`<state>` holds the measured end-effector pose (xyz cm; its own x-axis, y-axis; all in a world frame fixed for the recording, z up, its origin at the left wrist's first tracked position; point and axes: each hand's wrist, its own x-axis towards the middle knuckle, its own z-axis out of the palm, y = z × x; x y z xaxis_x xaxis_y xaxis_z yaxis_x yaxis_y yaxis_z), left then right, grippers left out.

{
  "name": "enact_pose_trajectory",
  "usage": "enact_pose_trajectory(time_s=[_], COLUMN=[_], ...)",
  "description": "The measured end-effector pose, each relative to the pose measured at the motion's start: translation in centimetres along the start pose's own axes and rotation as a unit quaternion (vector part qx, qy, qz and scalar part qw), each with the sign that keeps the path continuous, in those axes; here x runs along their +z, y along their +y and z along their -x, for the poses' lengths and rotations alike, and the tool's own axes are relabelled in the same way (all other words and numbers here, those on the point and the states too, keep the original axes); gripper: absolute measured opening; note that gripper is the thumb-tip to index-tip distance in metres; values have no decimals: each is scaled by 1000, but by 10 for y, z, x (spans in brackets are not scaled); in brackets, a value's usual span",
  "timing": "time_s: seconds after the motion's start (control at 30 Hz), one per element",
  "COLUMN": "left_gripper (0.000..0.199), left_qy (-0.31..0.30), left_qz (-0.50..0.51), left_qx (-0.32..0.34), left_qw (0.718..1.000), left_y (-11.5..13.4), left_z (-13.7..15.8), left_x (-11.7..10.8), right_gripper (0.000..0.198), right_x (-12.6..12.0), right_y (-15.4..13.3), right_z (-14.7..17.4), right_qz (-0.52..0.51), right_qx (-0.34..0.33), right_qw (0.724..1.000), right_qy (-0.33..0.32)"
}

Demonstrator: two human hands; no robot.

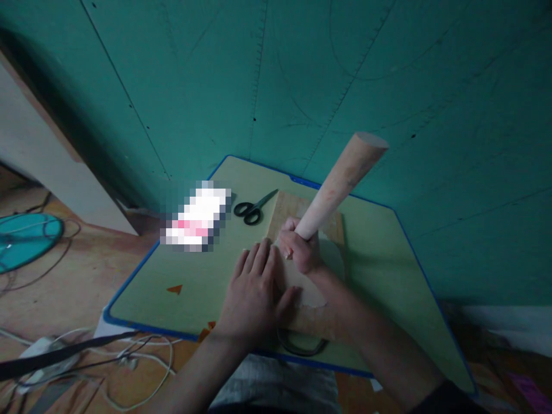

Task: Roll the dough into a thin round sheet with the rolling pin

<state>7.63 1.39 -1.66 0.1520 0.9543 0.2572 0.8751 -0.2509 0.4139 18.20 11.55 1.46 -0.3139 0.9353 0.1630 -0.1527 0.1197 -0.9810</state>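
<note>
A thick wooden rolling pin stands tilted, its free end up and toward the right. My right hand is wrapped around its lower part, above a flat pale sheet of dough. The dough lies on a wooden cutting board. My left hand rests flat at the dough's left side, fingers stretched forward and thumb on the dough. A small orange-red spot shows beside the right fingers, too small to name. The pin's bottom end is hidden by the hand.
Black-handled scissors lie left of the board on the blue-edged table. A blurred-out bright rectangle is farther left. Orange scraps lie nearer. A green wall rises behind; cables cover the floor.
</note>
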Motion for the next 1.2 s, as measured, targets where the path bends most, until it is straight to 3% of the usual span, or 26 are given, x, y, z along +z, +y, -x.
enact_pose_trajectory(time_s=[0.07,0.33,0.47,0.6,0.7,0.97,1.2], left_gripper=[73,65,67,63,59,60,63], left_qy=[1,14,4,-1,9,17,8], left_qz=[0,-6,-17,-28,-29,-35,-40], left_qx=[0,20,18,21,32,40,42], left_qw=[1000,1000,1000,999,999,998,998], left_y=[-1,-1,-3,-5,-8,-11,-11], left_z=[0,-1,-1,0,1,2,3], left_x=[1,-2,-2,-2,-1,0,-2], right_gripper=[31,32,34,34,34,34,28], right_x=[-2,6,-29,-71,-81,-67,-65], right_y=[1,3,-17,-36,-38,-11,-12], right_z=[-1,7,26,42,44,37,49], right_qz=[-8,2,-35,-68,-81,-41,83], right_qx=[4,-32,-33,-75,-78,-51,-62], right_qw=[1000,996,988,972,965,976,989], right_qy=[-22,85,149,213,238,208,108])
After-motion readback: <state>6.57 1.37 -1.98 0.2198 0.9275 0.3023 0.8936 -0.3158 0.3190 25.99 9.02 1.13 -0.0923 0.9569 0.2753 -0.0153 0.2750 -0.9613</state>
